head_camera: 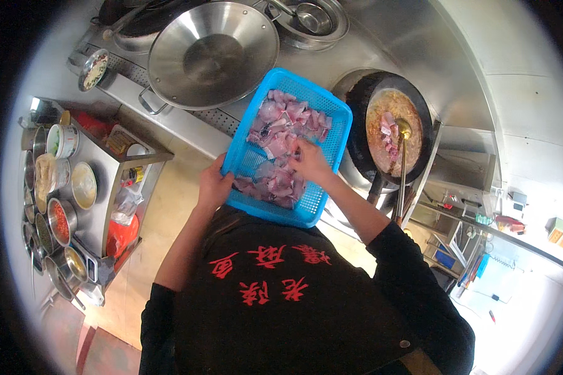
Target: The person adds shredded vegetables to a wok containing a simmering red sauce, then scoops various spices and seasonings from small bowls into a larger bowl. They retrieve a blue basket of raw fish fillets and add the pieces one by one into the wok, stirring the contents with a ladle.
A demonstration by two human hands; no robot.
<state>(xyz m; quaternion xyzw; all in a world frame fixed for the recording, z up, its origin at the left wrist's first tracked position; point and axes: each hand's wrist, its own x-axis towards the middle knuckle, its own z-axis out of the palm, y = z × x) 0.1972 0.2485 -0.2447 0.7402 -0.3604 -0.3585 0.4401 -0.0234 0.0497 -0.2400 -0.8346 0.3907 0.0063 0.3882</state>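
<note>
A blue perforated plastic basket [267, 77] is held tilted in front of my body, with pale pink raw fish slices [286, 117] heaped in it. My left hand [214, 183] grips the basket's left rim. Inside the basket, my right hand [309, 160] has its fingers on a fish slice near the middle. To the right, a black wok [356, 122] contains brownish, bubbling liquid with several fish slices [389, 133] in it. A metal ladle [403, 129] rests in that wok, its long handle pointing towards me.
A large steel wok [213, 61] sits beyond the basket, beside nested steel pans [314, 18]. A small bowl of seasonings [94, 70] stands at the stove's left edge. On the left, a steel counter [96, 173] bears several bowls, one with chopped red peppers [62, 222].
</note>
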